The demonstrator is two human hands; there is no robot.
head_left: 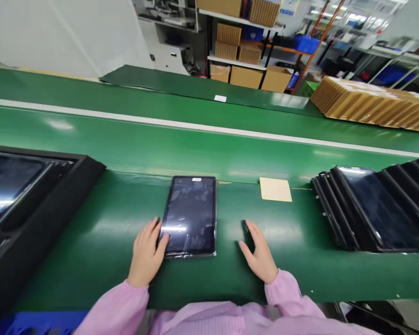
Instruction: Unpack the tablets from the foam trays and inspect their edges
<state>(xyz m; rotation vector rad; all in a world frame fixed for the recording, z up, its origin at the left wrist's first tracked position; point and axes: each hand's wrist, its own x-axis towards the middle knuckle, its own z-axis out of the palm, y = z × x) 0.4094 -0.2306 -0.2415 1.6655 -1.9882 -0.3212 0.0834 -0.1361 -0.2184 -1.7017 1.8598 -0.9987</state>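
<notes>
A black tablet (191,215) in clear film lies flat on the green mat (101,232) in front of me, with a small white label at its far edge. My left hand (147,253) rests at its near left corner, fingers stretched out and touching the edge. My right hand (259,253) lies flat on the mat a short way right of the tablet, fingers apart, holding nothing. Both arms wear pink sleeves.
A black tray (38,200) with a screen stands at the left. A row of black tablets (373,209) leans in a rack at the right. A beige dotted sheet (275,189) lies behind my right hand. Cardboard stacks (370,107) and shelves stand beyond the conveyor belt (160,139).
</notes>
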